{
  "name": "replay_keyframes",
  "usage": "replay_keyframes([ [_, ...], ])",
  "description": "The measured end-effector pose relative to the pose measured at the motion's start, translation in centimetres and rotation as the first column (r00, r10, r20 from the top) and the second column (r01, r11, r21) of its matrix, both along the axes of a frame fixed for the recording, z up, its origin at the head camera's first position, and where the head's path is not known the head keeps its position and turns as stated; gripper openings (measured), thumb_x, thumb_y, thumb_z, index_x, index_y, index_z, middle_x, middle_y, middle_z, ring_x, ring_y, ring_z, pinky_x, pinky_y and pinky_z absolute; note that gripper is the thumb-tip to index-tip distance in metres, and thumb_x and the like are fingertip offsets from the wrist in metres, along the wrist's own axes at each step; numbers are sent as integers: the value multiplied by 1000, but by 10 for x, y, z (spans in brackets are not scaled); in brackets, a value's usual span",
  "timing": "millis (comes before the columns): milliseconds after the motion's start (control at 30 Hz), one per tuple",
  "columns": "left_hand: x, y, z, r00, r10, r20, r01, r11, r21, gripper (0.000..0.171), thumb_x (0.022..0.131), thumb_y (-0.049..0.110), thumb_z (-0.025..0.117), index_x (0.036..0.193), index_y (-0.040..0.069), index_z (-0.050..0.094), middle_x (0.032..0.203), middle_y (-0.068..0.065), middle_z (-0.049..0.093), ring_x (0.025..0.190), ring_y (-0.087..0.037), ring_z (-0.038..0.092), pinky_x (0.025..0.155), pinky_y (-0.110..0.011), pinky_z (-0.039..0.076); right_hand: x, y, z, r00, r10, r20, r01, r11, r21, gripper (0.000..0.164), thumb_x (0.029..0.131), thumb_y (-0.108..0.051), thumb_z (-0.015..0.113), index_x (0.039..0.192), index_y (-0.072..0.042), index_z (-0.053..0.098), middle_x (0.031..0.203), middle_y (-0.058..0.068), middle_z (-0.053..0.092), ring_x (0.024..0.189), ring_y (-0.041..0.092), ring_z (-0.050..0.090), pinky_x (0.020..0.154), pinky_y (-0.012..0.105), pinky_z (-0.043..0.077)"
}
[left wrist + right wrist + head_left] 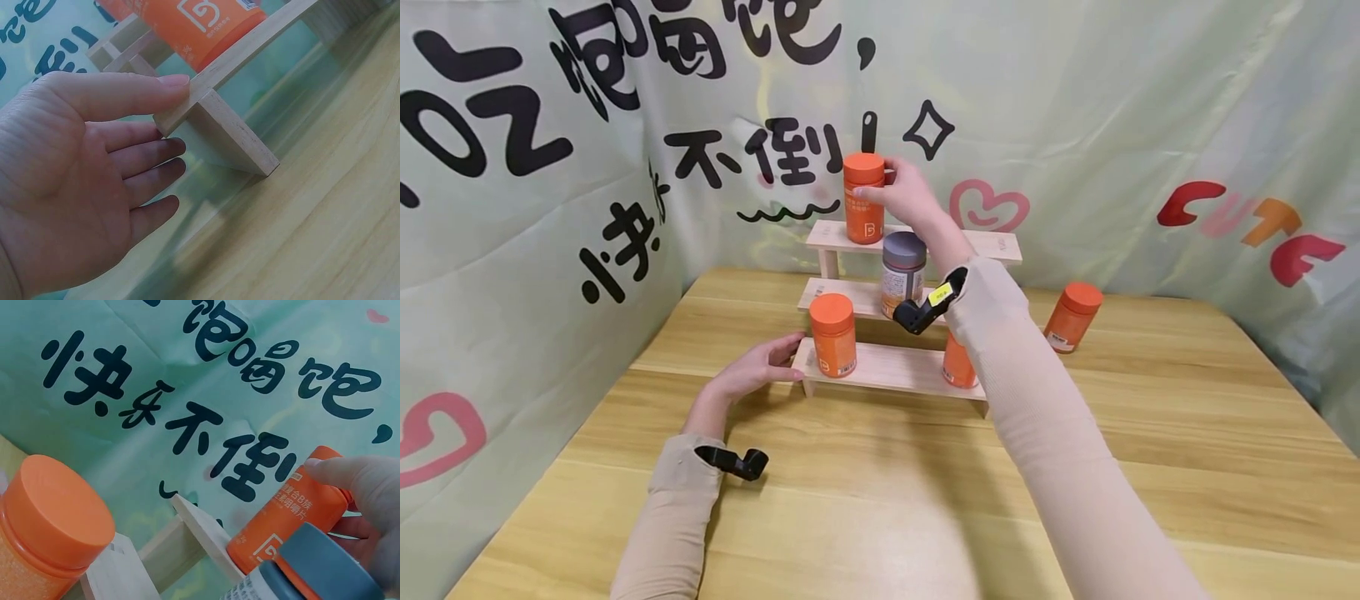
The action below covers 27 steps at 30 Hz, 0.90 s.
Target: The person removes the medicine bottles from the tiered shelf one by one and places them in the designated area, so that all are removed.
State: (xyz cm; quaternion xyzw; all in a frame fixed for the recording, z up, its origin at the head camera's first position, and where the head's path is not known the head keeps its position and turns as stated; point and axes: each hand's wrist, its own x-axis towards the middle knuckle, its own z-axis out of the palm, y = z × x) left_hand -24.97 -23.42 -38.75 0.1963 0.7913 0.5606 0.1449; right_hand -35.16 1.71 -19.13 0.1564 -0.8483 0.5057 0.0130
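Note:
A three-tier wooden display rack (895, 367) stands on the table. My right hand (908, 197) grips an orange bottle (863, 204) at the left of the top tier, and the bottle's base is at the board. With thumb and index finger, my left hand (94, 156) pinches the left end of the bottom tier; its other fingers are extended below. Another orange bottle (833, 337) stands upright close to that hand. On the middle tier is a grey-capped bottle (903, 271). A further orange bottle (958, 365), at the bottom tier's right, is partly hidden by my right sleeve.
One more orange bottle (1073, 318) is on the wooden table (850, 508), right of the rack. Behind it all hangs a pale green cloth (1097, 100) with printed lettering. Each wrist wears a small black camera, the left camera (733, 461) being just above the table.

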Motion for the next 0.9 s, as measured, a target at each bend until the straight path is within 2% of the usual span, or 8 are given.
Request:
replay_keyframes([
  [367, 0, -1, 0, 1000, -1, -10, 1, 1000, -14, 79, 84, 8, 65, 144, -9, 16, 149, -25, 17, 137, -36, 18, 111, -45, 15, 0, -5, -3, 999, -22, -32, 25, 997, 76, 64, 86, -20, 66, 140, -6, 34, 129, 10, 51, 114, 20, 49, 96, 29, 40],
  [733, -1, -1, 1, 1000, -6, 1, 6, 1000, -7, 78, 85, 8, 64, 144, -9, 15, 150, -25, 15, 137, -36, 16, 111, -45, 15, 0, -4, -3, 998, -27, -49, 33, 993, 114, 60, 86, -21, 66, 137, -6, 38, 127, 9, 52, 112, 20, 50, 95, 28, 41],
  [900, -1, 0, 0, 1000, -9, -4, 8, 1000, -13, 78, 85, 8, 64, 144, -9, 16, 149, -25, 16, 137, -36, 17, 111, -46, 15, 0, -3, -5, 996, -34, -80, 45, 989, 140, 52, 85, -22, 66, 130, -4, 45, 120, 8, 56, 106, 19, 53, 91, 27, 43],
])
